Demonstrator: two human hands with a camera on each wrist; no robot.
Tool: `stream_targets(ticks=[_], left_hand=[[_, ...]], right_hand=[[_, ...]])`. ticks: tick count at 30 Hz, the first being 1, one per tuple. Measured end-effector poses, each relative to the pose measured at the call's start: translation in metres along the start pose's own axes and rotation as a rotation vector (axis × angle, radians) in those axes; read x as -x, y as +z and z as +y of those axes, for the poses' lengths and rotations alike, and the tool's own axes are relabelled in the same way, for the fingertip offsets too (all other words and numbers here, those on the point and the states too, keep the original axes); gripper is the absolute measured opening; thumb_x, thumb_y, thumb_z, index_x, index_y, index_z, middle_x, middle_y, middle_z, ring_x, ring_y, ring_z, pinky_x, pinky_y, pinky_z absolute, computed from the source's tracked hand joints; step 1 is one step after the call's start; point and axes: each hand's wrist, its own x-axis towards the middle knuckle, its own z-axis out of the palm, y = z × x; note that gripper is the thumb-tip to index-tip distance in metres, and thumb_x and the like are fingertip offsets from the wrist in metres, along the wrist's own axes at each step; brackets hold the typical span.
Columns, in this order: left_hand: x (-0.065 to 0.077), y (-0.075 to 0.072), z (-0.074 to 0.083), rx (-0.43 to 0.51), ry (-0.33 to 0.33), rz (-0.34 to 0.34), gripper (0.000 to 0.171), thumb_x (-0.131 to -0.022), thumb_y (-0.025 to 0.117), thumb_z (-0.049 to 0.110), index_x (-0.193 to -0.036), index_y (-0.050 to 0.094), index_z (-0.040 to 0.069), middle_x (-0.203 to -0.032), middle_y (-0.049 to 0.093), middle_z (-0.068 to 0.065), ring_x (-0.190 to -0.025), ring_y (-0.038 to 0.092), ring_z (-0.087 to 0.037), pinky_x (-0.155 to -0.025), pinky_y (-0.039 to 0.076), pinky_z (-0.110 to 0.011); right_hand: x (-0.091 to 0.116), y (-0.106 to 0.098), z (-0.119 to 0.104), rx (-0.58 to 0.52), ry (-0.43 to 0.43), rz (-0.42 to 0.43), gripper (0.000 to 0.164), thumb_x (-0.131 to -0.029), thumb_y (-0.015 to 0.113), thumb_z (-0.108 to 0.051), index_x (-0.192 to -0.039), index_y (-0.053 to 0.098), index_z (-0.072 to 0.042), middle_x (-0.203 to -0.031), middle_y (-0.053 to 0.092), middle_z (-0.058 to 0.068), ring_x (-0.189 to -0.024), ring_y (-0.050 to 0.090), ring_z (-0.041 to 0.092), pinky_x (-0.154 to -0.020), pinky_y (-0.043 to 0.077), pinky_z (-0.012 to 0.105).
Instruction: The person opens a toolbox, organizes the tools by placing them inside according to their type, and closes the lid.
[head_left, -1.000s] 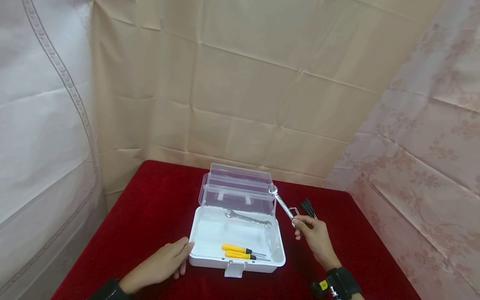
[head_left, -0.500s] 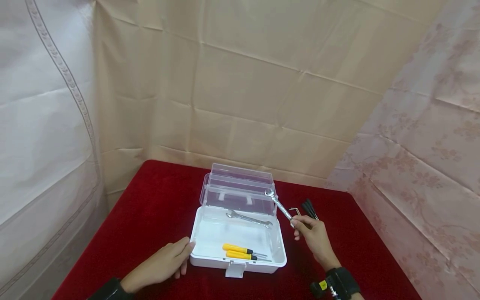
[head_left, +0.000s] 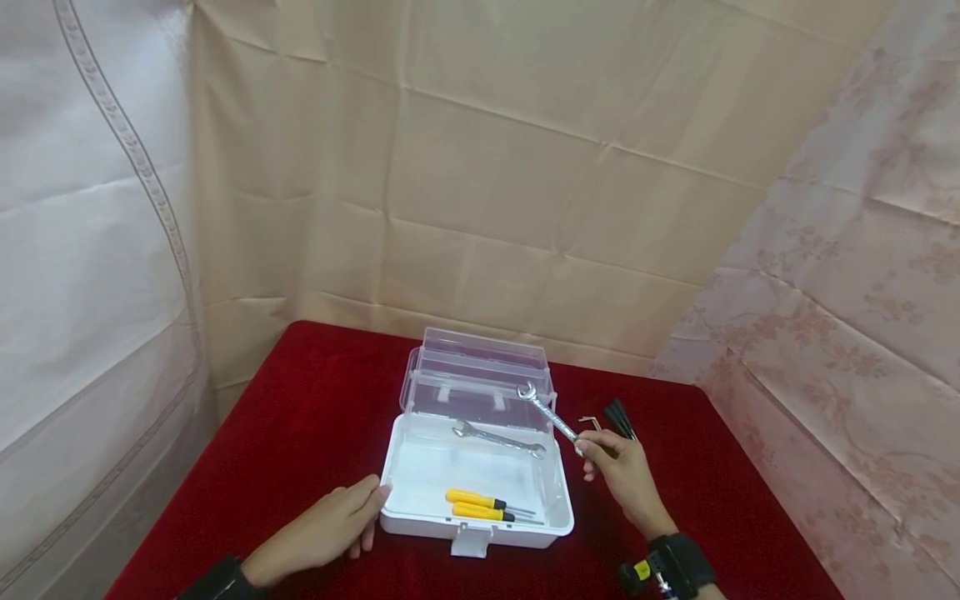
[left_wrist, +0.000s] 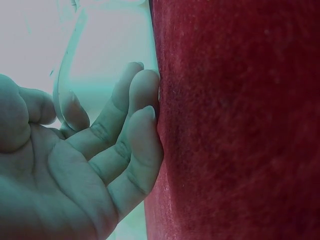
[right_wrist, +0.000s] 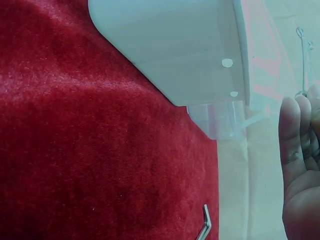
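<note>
My right hand (head_left: 626,475) pinches one end of a silver combination wrench (head_left: 553,418), its other end slanting up and left over the right rear of a white toolbox (head_left: 420,525). In the right wrist view, that hand (right_wrist: 302,150) shows at the right edge with the wrench (right_wrist: 303,65) beyond its fingertips. My left hand (head_left: 330,525) holds the toolbox's front left corner, thumb at the rim and fingers against the outer wall. Inside lie a second wrench (head_left: 498,437) and two yellow-handled screwdrivers (head_left: 480,510).
The toolbox's clear lid (head_left: 480,375) is folded open behind it. Right of the box, on the red cloth (head_left: 315,400), lie a bent metal hex key (head_left: 591,421) and black-handled tools (head_left: 618,417). Curtains (head_left: 510,183) hang behind and at the sides.
My right hand has moved slightly left, and the wrench in it has swung left and lower towards the box. The left hand stays at the corner.
</note>
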Motion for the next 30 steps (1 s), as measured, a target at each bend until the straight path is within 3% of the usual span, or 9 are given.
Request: stream_targets(ticks=[6,13,22,30], left_hand=[[0.001,0.0,0.001,0.007,-0.008,-0.004,0.037,-0.113,0.038,0.038,-0.094,0.055,0.011,-0.066,0.061,0.0,-0.053,0.058,-0.019,-0.055,0.046,-0.03],[0.0,0.0,0.001,0.018,-0.014,-0.006,0.036,-0.112,0.039,0.038,-0.094,0.055,0.011,-0.066,0.061,-0.001,-0.053,0.058,-0.019,-0.055,0.046,-0.03],[0.0,0.0,-0.001,0.032,-0.015,-0.011,0.036,-0.112,0.04,0.038,-0.095,0.055,0.01,-0.067,0.061,-0.001,-0.053,0.058,-0.02,-0.056,0.047,-0.03],[0.0,0.001,-0.002,0.037,-0.031,-0.011,0.034,-0.112,0.041,0.037,-0.095,0.055,0.01,-0.067,0.061,-0.002,-0.053,0.058,-0.02,-0.056,0.047,-0.03]], right_hand=[[0.001,0.003,-0.002,0.024,-0.003,-0.005,0.016,-0.097,0.072,-0.01,-0.11,0.074,-0.001,-0.086,0.065,0.016,-0.065,0.062,0.022,-0.065,0.059,0.035],[0.0,0.005,-0.001,0.0,-0.02,-0.02,0.014,-0.097,0.072,-0.008,-0.108,0.074,-0.001,-0.089,0.061,0.03,-0.063,0.061,0.02,-0.062,0.058,0.034],[0.0,0.011,-0.004,0.037,0.015,-0.011,0.016,-0.097,0.072,-0.011,-0.111,0.075,-0.004,-0.082,0.064,0.021,-0.063,0.061,0.023,-0.063,0.057,0.03],[-0.001,0.014,-0.007,0.042,0.009,-0.019,0.013,-0.097,0.072,-0.01,-0.109,0.076,-0.005,-0.088,0.064,0.026,-0.064,0.062,0.024,-0.065,0.058,0.028]])
